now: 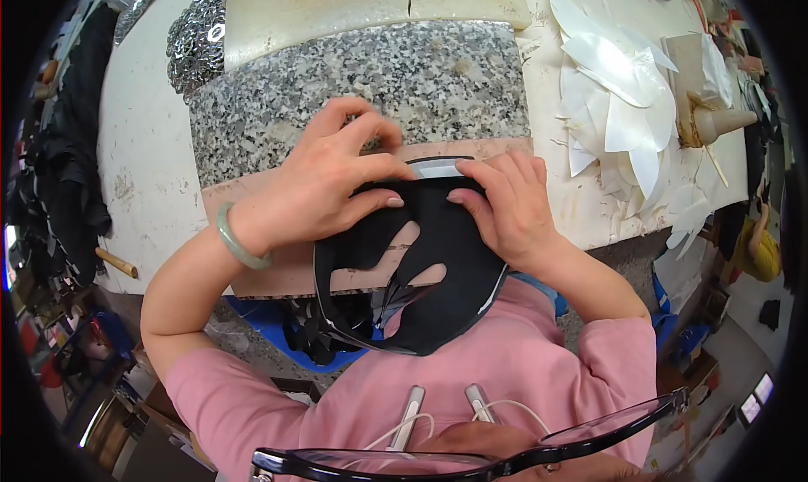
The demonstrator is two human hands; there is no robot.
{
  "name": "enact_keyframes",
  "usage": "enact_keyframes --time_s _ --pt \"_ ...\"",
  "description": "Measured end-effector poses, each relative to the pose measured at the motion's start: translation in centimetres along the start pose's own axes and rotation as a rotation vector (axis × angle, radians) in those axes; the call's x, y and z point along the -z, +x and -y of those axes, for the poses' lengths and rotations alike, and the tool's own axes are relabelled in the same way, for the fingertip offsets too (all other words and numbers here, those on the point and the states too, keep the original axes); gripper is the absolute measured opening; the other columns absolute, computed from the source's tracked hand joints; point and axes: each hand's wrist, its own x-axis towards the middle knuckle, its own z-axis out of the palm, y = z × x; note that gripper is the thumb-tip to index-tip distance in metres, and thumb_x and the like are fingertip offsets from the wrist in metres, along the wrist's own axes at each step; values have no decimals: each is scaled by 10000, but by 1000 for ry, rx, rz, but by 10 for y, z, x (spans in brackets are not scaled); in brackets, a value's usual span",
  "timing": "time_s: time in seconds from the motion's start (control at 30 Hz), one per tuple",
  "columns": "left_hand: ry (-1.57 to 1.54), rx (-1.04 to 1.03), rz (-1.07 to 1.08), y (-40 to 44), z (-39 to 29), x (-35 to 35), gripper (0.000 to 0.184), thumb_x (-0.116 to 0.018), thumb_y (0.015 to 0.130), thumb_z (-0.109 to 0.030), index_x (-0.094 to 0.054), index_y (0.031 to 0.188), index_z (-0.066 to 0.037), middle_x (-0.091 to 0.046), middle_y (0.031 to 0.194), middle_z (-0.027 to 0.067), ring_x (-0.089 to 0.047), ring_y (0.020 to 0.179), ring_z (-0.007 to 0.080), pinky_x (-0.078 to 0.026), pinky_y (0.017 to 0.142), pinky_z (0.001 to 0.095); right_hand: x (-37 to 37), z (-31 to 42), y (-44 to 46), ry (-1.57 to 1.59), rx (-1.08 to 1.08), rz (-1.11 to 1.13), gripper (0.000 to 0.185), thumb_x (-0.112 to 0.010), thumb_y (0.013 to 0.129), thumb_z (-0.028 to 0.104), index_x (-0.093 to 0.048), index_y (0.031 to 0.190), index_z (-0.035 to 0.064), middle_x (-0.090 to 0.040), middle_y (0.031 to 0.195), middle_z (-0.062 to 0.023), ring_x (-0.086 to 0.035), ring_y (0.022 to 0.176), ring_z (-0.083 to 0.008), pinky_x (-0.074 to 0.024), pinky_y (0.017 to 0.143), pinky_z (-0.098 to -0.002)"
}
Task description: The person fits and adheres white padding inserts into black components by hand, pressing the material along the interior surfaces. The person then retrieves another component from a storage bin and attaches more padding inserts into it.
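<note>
A black shoe upper [459,238] with rounded cut-outs hangs over the near edge of the worktop, partly in front of my body. A pale grey-white strip [436,170] shows along its far edge, between my hands. My left hand [332,175] pinches this edge from the left, thumb on the black surface, index finger by the strip and the other fingers curled above. On the other side, my right hand [513,200] grips the edge between thumb and index finger. What lies under the fingertips is hidden.
Under the upper lies a pinkish board [269,267], with a speckled granite slab [353,70] behind it. White cut pieces [619,87] are piled at right, near a brown glue-stained container [703,120]. Shiny metallic pieces [196,45] lie at upper left. A blue bin [324,367] stands below.
</note>
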Motion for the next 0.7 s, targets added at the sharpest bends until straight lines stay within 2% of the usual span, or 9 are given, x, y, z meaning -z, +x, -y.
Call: enact_keyframes --time_s 0.13,0.23,0.3,0.33,0.37,0.43,0.57,0.67,0.7 --pt "-12 230 66 -10 -19 7 239 -738 780 -151 -651 995 -92 -623 984 100 -593 922 272 -468 774 373 -1 2 -4 -64 -18 -41 415 -714 767 125 -577 1152 58 -575 961 -66 -544 913 -247 -371 819 -393" --pt "-82 324 -17 -21 -23 3 242 -704 831 -157 -601 1032 -70 -635 844 126 -620 723 276 -478 648 366 4 1 -2 -130 151 -94 476 -707 764 128 -570 1213 51 -594 1174 -101 -537 1149 -276 -347 1005 -431" --pt "-87 364 -42 -25 -25 2 253 -690 852 -160 -571 1050 -59 -627 751 127 -614 645 283 -473 606 370 11 10 -4 47 349 76 560 -695 779 169 -532 1301 46 -499 1396 -127 -421 1345 -297 -210 1146 -472" --pt "-75 396 -26 -26 -26 2 258 -687 857 -160 -560 1054 -54 -619 705 120 -610 626 284 -468 599 373 12 9 -1 131 511 260 591 -659 829 254 -492 1355 41 -427 1474 -134 -359 1399 -285 -154 1174 -479" --pt "-63 425 -9 -26 -28 3 263 -685 862 -161 -548 1058 -50 -611 659 112 -605 607 286 -464 592 375 12 11 4 97 640 406 632 -577 891 386 -436 1391 26 -382 1502 -136 -309 1427 -256 -167 1171 -463" --pt "-90 433 48 -31 -32 8 282 -687 863 -155 -524 1065 -44 -601 640 98 -595 581 249 -447 566 356 8 9 9 123 570 612 716 -463 921 524 -386 1423 19 -308 1545 -130 -222 1462 -224 -160 1175 -450" --pt "-211 480 177 -38 -32 20 322 -691 877 -159 -467 1077 -40 -581 608 55 -562 542 151 -411 523 306 8 10 9 79 574 628 814 -392 900 627 -338 1460 38 -259 1570 -98 -172 1475 -192 -140 1180 -456" --pt "-437 649 247 -41 -21 17 345 -682 896 -164 -426 1095 -46 -563 594 27 -518 512 98 -376 480 281 12 6 9 11 587 608 830 -386 893 655 -332 1474 65 -271 1568 -70 -184 1470 -179 -122 1184 -464" --pt "-442 689 267 -38 -22 20 349 -681 899 -184 -429 1092 -40 -573 603 36 -517 508 109 -381 480 292 12 6 8 22 563 606 825 -389 894 654 -334 1474 70 -273 1568 -70 -189 1468 -181 -123 1183 -465"
